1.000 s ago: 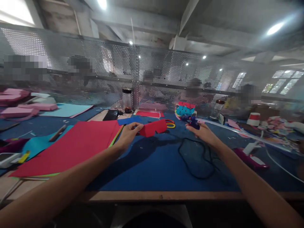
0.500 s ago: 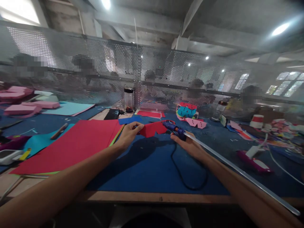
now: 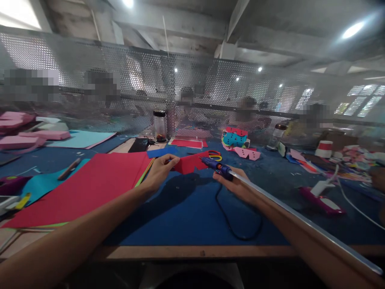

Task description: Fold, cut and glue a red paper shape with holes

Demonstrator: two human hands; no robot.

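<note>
Between thumb and fingers, my left hand [image 3: 162, 170] pinches the left end of a red paper cut-out [image 3: 191, 162] with notched edges, held above the blue table mat [image 3: 180, 216]. My right hand [image 3: 233, 178] grips a dark blue hot glue gun [image 3: 218, 165], its nozzle pointing left at the right end of the cut-out. A long clear glue stick [image 3: 279, 204] sticks out of the gun's back over my right forearm. The gun's black cord [image 3: 224, 216] loops on the mat. Behind the nozzle lie scissors with red and yellow handles [image 3: 216, 155], partly hidden.
At left are large red sheets [image 3: 81, 184] and a brown-handled tool [image 3: 69, 168]. Finished-looking paper masks [image 3: 236, 138] stand behind my right hand. A jar [image 3: 159, 127] stands before the perforated screen [image 3: 204, 80]. A purple power strip [image 3: 321, 200] with a white cable lies right.
The glue gun's nozzle has shifted slightly left along the red cut-out, baring more of the scissors' handles. The view has turned a little. Both hands keep their holds.
</note>
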